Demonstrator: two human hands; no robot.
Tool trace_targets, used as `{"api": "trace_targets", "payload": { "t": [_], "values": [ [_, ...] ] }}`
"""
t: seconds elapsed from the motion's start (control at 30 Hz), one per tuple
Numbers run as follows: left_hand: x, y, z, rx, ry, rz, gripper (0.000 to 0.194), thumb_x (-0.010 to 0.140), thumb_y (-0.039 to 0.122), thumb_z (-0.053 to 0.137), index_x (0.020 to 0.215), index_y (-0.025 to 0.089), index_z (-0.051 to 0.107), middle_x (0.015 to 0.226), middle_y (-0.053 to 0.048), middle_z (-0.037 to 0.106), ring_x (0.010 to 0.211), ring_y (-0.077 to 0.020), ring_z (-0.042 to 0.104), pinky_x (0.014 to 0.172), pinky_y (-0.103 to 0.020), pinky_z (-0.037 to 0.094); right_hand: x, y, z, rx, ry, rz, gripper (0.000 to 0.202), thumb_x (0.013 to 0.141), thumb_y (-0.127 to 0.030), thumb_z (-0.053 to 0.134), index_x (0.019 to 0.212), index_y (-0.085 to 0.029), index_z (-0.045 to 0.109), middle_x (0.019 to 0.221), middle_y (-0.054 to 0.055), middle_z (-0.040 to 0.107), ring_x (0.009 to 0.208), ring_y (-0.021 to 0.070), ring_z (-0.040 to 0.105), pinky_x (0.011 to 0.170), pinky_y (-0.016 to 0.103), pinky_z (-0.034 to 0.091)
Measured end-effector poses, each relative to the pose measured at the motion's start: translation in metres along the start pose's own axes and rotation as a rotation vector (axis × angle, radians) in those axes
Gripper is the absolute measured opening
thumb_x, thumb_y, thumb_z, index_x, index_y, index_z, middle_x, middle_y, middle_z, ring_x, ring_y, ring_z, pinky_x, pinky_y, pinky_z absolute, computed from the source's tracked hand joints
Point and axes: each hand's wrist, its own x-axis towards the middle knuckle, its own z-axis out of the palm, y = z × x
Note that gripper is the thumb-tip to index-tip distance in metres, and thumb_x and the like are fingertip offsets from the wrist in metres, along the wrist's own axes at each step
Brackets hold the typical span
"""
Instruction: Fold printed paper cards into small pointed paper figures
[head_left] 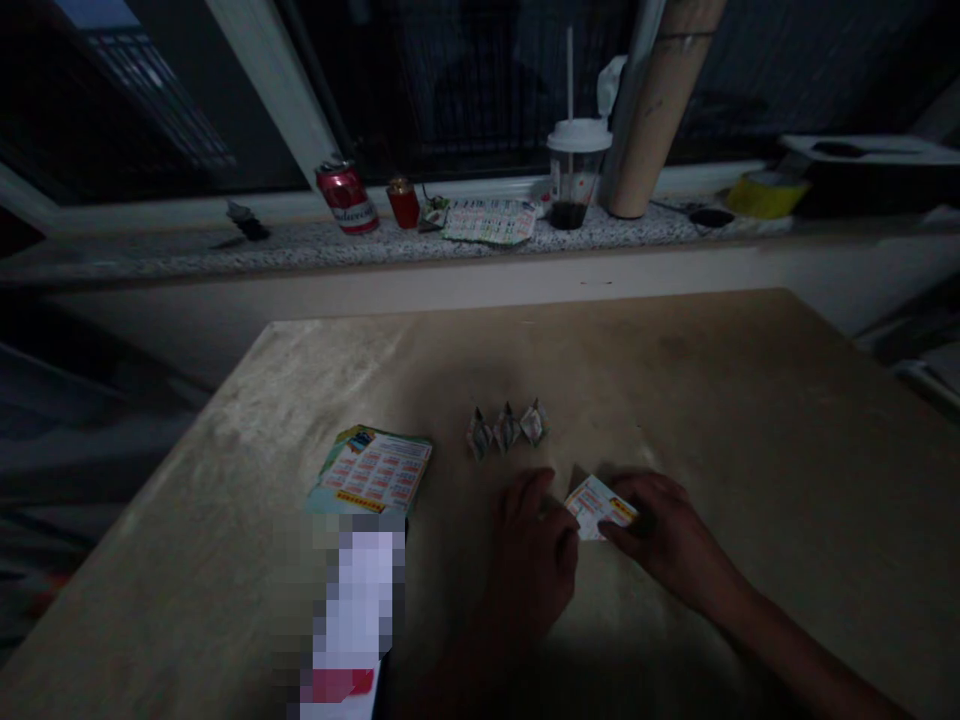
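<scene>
A small folded sheet of printed paper (594, 503), white with red and yellow print, lies between my hands near the table's front. My right hand (675, 540) pinches its right side, thumb on top and fingers behind. At its lower left edge, the index finger and thumb of my left hand (534, 560) close on the paper; the other fingers are loosely curled. Just beyond stand three small folded paper pieces (507, 430) with pointed tips, side by side. To the left is a stack of printed sheets (379, 468), with red and yellow print on white and green edges.
A phone-like object with a pixelated screen (356, 600) lies at the table's (637, 370) front left. On the stone windowsill behind are a red can (346, 198), a red lighter-like container (403, 203), a printed sheet (490, 221), a lidded cup with straw (574, 175) and a cardboard tube (664, 110).
</scene>
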Motion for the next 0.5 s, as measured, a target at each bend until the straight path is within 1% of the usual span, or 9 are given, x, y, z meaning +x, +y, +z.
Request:
{"api": "trace_targets", "payload": {
  "t": [0.07, 0.13, 0.2, 0.27, 0.33, 0.4, 0.47, 0.5],
  "values": [
    [0.002, 0.001, 0.003, -0.142, 0.035, -0.074, 0.018, 0.080, 0.007, 0.066, 0.091, 0.021, 0.067, 0.129, -0.011, 0.066, 0.132, -0.0309, 0.052, 0.115, -0.057, 0.034, -0.001, -0.011, 0.001, 0.082, -0.020, 0.029, 0.015, 0.083, -0.024, 0.069, 0.098, -0.021, 0.067, 0.100, 0.010, 0.076, 0.096, 0.0297, 0.072, 0.090, 0.051, 0.055],
    [0.004, 0.001, 0.004, -0.230, 0.059, -0.152, 0.022, 0.081, 0.008, 0.065, 0.099, 0.019, 0.062, 0.115, -0.011, 0.070, 0.116, -0.0294, 0.063, 0.104, -0.055, 0.046, -0.001, -0.023, 0.000, 0.193, -0.057, 0.052, 0.019, 0.085, -0.026, 0.069, 0.102, -0.022, 0.065, 0.096, 0.007, 0.078, 0.088, 0.0246, 0.074, 0.079, 0.039, 0.060],
    [0.006, 0.002, 0.003, -0.317, 0.056, -0.198, 0.025, 0.084, 0.012, 0.063, 0.108, 0.019, 0.058, 0.108, -0.010, 0.071, 0.103, -0.0259, 0.069, 0.092, -0.047, 0.056, 0.000, -0.033, -0.002, 0.296, -0.071, 0.080, 0.024, 0.083, -0.030, 0.073, 0.104, -0.022, 0.065, 0.094, 0.006, 0.079, 0.086, 0.0231, 0.075, 0.076, 0.034, 0.061],
    [0.007, 0.002, 0.000, -0.417, 0.034, -0.217, 0.027, 0.088, 0.016, 0.062, 0.113, 0.021, 0.055, 0.109, -0.008, 0.074, 0.097, -0.0225, 0.073, 0.085, -0.039, 0.059, 0.003, -0.039, -0.003, 0.379, -0.074, 0.111, 0.030, 0.082, -0.038, 0.077, 0.104, -0.020, 0.067, 0.092, 0.007, 0.080, 0.082, 0.0229, 0.076, 0.072, 0.033, 0.062],
    [0.009, 0.002, -0.004, -0.492, 0.020, -0.229, 0.023, 0.090, 0.020, 0.060, 0.113, 0.022, 0.057, 0.109, -0.007, 0.076, 0.095, -0.0220, 0.074, 0.082, -0.037, 0.061, 0.005, -0.040, -0.003, 0.442, -0.084, 0.132, 0.032, 0.081, -0.046, 0.078, 0.095, -0.018, 0.072, 0.087, 0.007, 0.081, 0.075, 0.0222, 0.075, 0.067, 0.033, 0.061],
    [0.012, 0.001, -0.008, -0.530, 0.019, -0.242, 0.018, 0.090, 0.024, 0.059, 0.108, 0.021, 0.062, 0.105, -0.006, 0.078, 0.092, -0.0234, 0.075, 0.080, -0.037, 0.061, 0.008, -0.039, -0.002, 0.483, -0.096, 0.137, 0.035, 0.079, -0.053, 0.078, 0.077, -0.018, 0.073, 0.077, 0.007, 0.080, 0.067, 0.0211, 0.074, 0.063, 0.032, 0.059],
    [0.016, 0.000, -0.011, -0.539, 0.023, -0.250, 0.015, 0.089, 0.029, 0.061, 0.100, 0.021, 0.067, 0.096, -0.005, 0.079, 0.087, -0.0248, 0.075, 0.077, -0.038, 0.061, 0.012, -0.036, -0.001, 0.507, -0.105, 0.126, 0.041, 0.077, -0.056, 0.078, 0.062, -0.018, 0.071, 0.068, 0.006, 0.077, 0.063, 0.0200, 0.071, 0.061, 0.031, 0.058],
    [0.019, 0.000, -0.013, -0.536, 0.024, -0.249, 0.014, 0.088, 0.032, 0.063, 0.095, 0.021, 0.069, 0.092, -0.005, 0.079, 0.084, -0.0251, 0.074, 0.074, -0.037, 0.060, 0.014, -0.035, -0.002, 0.516, -0.108, 0.118, 0.042, 0.077, -0.056, 0.079, 0.060, -0.019, 0.071, 0.064, 0.006, 0.076, 0.062, 0.0199, 0.071, 0.062, 0.031, 0.058]
  ]
}}
